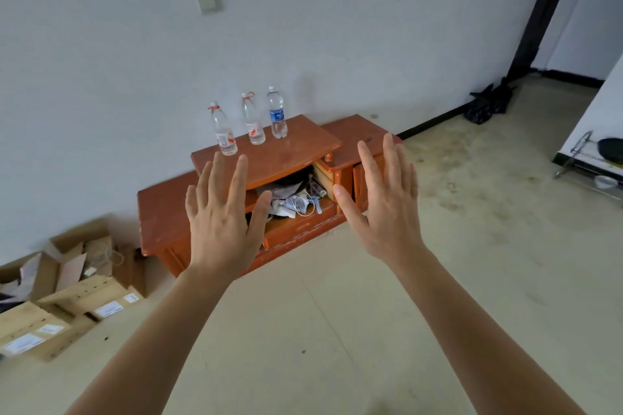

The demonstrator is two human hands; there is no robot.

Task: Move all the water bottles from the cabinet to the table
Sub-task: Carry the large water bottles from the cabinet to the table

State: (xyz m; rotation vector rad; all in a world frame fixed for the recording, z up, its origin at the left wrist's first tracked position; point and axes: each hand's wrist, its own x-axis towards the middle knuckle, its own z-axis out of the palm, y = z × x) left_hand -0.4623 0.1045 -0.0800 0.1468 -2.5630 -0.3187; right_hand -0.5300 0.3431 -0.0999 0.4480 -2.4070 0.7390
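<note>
Water bottles (253, 120): 3 upright atop 1 cabinet (303, 150); left hand (220, 217), right hand (387, 209) spread.

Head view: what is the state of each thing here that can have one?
Left hand, open, holds nothing.
Right hand, open, holds nothing.
Left bottle, upright.
Middle bottle, upright.
Blue-label bottle, upright.
Cabinet, bottles on top, middle shelf open, cluttered.
Cardboard boxes, flaps open.
</note>
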